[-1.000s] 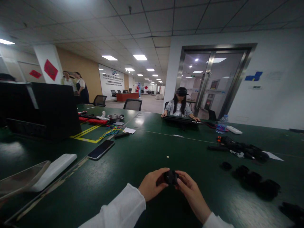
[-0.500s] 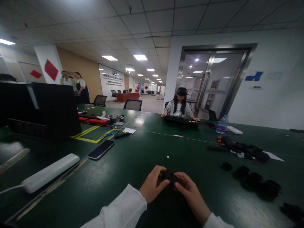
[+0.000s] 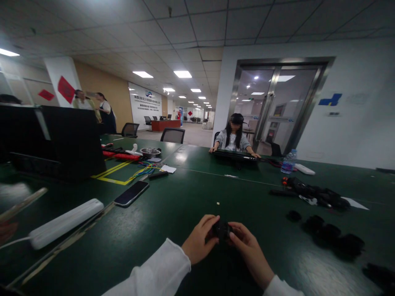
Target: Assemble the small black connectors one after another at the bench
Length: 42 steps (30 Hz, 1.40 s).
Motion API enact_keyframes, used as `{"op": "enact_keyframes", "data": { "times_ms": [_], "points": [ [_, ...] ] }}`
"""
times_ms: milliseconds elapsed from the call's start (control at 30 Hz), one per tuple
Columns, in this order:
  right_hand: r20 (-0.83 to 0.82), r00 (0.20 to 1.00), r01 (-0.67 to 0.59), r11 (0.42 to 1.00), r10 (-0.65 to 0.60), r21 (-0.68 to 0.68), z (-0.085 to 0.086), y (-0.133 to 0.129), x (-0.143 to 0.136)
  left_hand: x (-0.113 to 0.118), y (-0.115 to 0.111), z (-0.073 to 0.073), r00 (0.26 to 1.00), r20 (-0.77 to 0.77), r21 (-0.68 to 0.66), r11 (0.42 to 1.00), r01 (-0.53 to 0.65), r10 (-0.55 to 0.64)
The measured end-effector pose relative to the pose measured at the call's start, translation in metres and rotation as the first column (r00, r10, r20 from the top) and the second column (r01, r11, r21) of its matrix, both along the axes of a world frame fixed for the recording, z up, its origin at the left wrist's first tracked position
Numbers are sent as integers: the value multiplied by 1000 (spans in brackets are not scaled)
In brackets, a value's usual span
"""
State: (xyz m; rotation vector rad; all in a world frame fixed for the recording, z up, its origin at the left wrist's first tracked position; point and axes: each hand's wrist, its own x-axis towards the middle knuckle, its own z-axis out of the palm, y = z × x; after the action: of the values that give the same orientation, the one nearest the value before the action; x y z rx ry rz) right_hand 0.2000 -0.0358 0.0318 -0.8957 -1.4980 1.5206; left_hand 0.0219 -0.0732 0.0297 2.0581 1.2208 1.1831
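Between my two hands is a small black part (image 3: 222,231), dark and rounded; its exact kind cannot be made out. My left hand (image 3: 201,239) grips its left side, fingers over the top and thumb below. My right hand (image 3: 246,246) pinches its right side between thumb and fingers. The part is held just above the green table (image 3: 173,205), and the fingers cover much of it. A tiny pale chip (image 3: 218,203) lies on the table beyond my hands.
Several black parts (image 3: 330,233) lie at right, below a black jointed assembly (image 3: 317,193). A water bottle (image 3: 289,161) stands behind. At left are a phone (image 3: 132,193), a white power strip (image 3: 68,222) and a black monitor (image 3: 70,139). A person (image 3: 234,137) sits opposite.
The black part has turned slightly in my hands, and my left thumb has shifted down off its front. A hand and a wooden strip have moved at the far left edge.
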Motion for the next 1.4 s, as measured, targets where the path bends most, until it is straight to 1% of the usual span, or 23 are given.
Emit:
{"op": "enact_keyframes", "data": {
  "times_ms": [167, 300, 400, 600, 700, 800, 933, 1033, 1200, 1267, 1400],
  "points": [
    [11, 999, -30, 999, 30, -20, 4, -4, -1, -3, -1, 6, 993, -73, -5, 996, -94, 93],
    [23, 998, -59, 998, 59, -23, 5, -6, -3, -6, -2, 10, 980, -155, -18, 992, -129, 124],
    [16, 998, -60, 998, 60, -25, 3, -5, -3, -6, -3, 9, 973, -198, -51, 990, -132, 120],
    [-28, 999, 22, 997, -24, -71, -2, -1, -2, -4, 1, 1, 977, -205, -78, 994, -71, 54],
    [-42, 999, 13, 996, -17, -85, -1, -2, -1, -4, 2, 0, 978, -202, -95, 993, -72, 52],
    [-58, 998, -5, 997, 0, -78, -1, -3, -1, -4, 2, 3, 977, -204, -109, 990, -84, 61],
    [-46, 998, -38, 998, 35, -52, -1, -5, -3, -6, 1, 8, 975, -195, -92, 987, -129, 109],
    [-30, 997, -74, 996, 73, -43, 4, -7, -5, -6, 1, 10, 974, -173, -19, 988, -152, 147],
    [23, 997, -78, 993, 80, -84, 14, -12, -5, -7, 1, 11, 990, -88, 39, 993, -108, 111],
    [20, 997, -71, 994, 73, -79, 12, -10, -5, -6, 0, 10, 993, -51, 56, 993, -106, 109],
    [-40, 999, -16, 998, 14, -60, 0, -4, -3, -4, -1, 9, 996, 46, 48, 996, -80, 78]
  ]
}}
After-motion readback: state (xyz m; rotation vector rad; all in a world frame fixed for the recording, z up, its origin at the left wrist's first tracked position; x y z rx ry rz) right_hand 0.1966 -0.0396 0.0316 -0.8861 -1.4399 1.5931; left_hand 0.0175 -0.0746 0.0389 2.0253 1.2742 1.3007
